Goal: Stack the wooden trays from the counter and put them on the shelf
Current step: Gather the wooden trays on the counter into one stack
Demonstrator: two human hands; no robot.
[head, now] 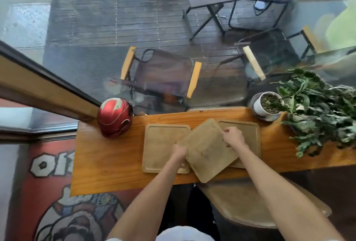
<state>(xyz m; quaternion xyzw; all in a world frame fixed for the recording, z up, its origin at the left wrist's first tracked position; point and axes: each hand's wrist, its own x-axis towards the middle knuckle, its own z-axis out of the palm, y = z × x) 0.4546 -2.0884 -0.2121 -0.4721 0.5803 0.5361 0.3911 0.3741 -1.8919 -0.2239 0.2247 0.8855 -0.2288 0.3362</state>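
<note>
Three wooden trays sit at the middle of the orange-brown tabletop (107,163), which runs along a glass wall. The left tray (161,144) lies flat with its rimmed face up and its near right corner hidden under the left hand (179,153). The right tray (248,135) also lies flat, but only its far edge and right side show; the rest is covered. Between them the middle tray (207,150) is held tilted and turned at an angle, overlapping both neighbours, its near corner jutting past the tabletop's front edge. The left hand is closed around this tray's left edge, fingers tucked beneath and out of sight; the right hand (234,136) pinches its far right edge, fingertips curled over the rim. Whether the tilted tray still touches the ones below cannot be told, and its surface is blurred. A red helmet (114,118) stands at the tabletop's far left corner, well apart from the trays. A white pot (266,106) of soil sits at the far right, and a leafy plant (323,109) sprawls over the right end, partly cut off by the frame edge. Below the tabletop a tan seat (250,204) is partly hidden by the right forearm.
</note>
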